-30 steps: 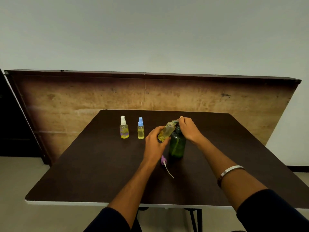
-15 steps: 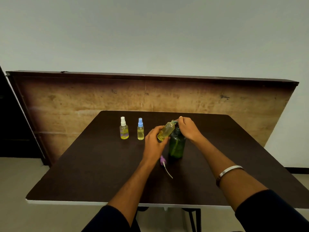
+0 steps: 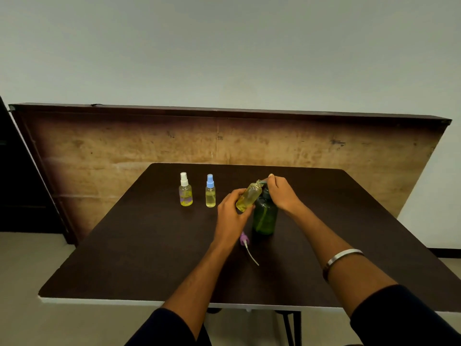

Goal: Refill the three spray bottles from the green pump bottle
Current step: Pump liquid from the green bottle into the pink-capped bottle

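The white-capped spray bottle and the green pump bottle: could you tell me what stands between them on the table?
In the head view, the blue-capped spray bottle stands between the white-capped spray bottle and the green pump bottle, then the left hand gripping the uncapped bottle.

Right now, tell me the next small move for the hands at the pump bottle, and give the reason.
Probably press the pump down. The left hand holds the open spray bottle tilted, its mouth at the nozzle of the green pump bottle, and the right hand rests on the pump head. The purple spray cap lies on the table, so this bottle looks to be mid-refill.
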